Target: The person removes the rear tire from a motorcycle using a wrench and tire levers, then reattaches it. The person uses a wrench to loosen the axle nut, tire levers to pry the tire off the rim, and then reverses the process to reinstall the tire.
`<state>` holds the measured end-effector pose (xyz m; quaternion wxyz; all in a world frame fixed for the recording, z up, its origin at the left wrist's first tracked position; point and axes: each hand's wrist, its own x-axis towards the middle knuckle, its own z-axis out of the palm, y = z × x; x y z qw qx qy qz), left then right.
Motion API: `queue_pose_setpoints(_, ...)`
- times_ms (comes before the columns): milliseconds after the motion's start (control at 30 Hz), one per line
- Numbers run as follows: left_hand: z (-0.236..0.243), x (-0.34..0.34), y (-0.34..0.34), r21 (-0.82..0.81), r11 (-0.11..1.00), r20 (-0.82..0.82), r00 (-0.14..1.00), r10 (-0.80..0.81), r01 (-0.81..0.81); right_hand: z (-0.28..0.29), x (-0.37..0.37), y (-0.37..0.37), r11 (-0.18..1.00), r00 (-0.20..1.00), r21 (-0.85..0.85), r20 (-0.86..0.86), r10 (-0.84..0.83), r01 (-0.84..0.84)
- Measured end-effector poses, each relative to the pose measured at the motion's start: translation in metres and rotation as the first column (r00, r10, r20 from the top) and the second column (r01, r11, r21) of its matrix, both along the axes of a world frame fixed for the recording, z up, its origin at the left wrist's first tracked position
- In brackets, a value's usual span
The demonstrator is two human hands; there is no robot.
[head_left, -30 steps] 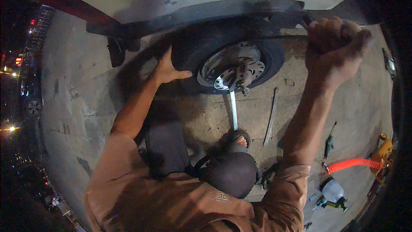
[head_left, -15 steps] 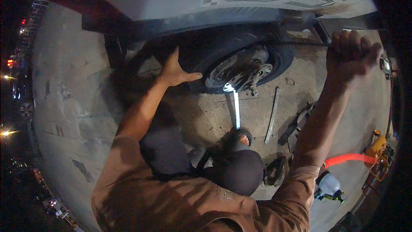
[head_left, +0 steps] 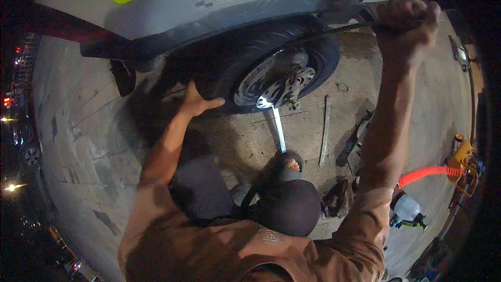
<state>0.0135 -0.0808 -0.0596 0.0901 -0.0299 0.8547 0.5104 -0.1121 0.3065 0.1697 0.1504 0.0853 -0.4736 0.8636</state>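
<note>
A black-tyred wheel (head_left: pixel 326 55) with perforated metal discs (head_left: pixel 271 94) lies tilted on the ground in front of me. My right hand (head_left: pixel 408 28) is closed in a fist at the far right, gripping the end of a long, thin, dark tyre lever (head_left: pixel 347 30). The lever reaches leftward to the tyre's rim. At the tyre's left side is my left hand (head_left: pixel 197 102), thumb spread wide and fingers partly lost in shadow. A flat, bright metal bar (head_left: pixel 278 130) runs from the wheel to my sandalled foot (head_left: pixel 292 164).
Behind the wheel stands a white vehicle body (head_left: pixel 162 0) with a yellow-green patch. Another flat bar (head_left: pixel 324 130) lies on the paving, near a dark tool-like item (head_left: pixel 356 143). To the right are a red coiled hose (head_left: pixel 428 174), a yellow device (head_left: pixel 462 156) and a translucent bottle (head_left: pixel 407 209).
My right hand has moved farther away and a little left with the lever. The left hand stays beside the tyre. The whole view has shifted somewhat.
</note>
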Motion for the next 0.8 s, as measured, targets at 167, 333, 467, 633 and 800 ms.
queue_pose_setpoints(167, 0.081, 0.012, 0.041, -0.317, 0.942, -0.5, 0.864, -0.065, -0.113, -0.004, 0.016, -0.003, 0.989, 0.99, -0.056, 0.034, -0.137, 0.139)
queue_pose_setpoints(333, 0.147, -0.038, 0.12, -0.592, 0.805, -0.617, 0.622, -0.482, 0.036, 0.002, 0.045, -0.021, 0.998, 0.997, -0.061, -0.073, -0.039, 0.035)
queue_pose_setpoints(467, 0.165, -0.079, 0.152, -0.8, 0.589, -0.3, 0.773, -0.559, 0.116, 0.012, 0.071, -0.069, 0.758, 0.763, 0.448, -0.639, -0.099, 0.474)
queue_pose_setpoints(633, 0.162, -0.094, 0.153, -0.725, 0.684, -0.424, 0.735, -0.528, 0.073, 0.016, 0.081, -0.113, 0.791, 0.8, 0.566, -0.573, 0.177, 0.23)
queue_pose_setpoints(800, 0.153, -0.099, 0.161, -0.617, 0.785, -0.556, 0.674, -0.485, 0.056, -0.05, 0.09, -0.056, 0.683, 0.868, 0.625, -0.496, -0.026, 0.378)
